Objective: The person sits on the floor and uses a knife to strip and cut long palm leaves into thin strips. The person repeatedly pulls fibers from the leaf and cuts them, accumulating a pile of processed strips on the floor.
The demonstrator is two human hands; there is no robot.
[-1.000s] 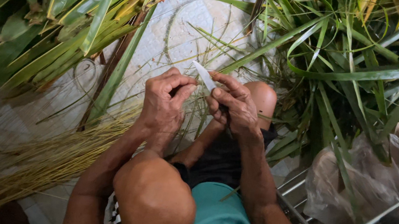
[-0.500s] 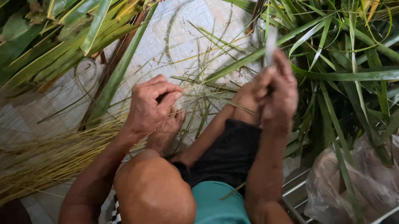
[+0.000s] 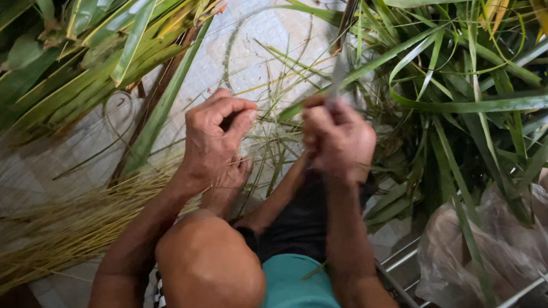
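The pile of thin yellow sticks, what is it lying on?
The pile of thin yellow sticks lies on a pale tiled floor, beside the left hand. Long green leaves sit farther off. What is beneath the pile's middle is covered.

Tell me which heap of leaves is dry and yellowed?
The straw-coloured bundle at the lower left, beside the left hand's arm; the other heaps are green.

floor: pale patterned tiles (image 3: 247, 41) | metal rack (image 3: 521, 292), perhaps shelving | daylight
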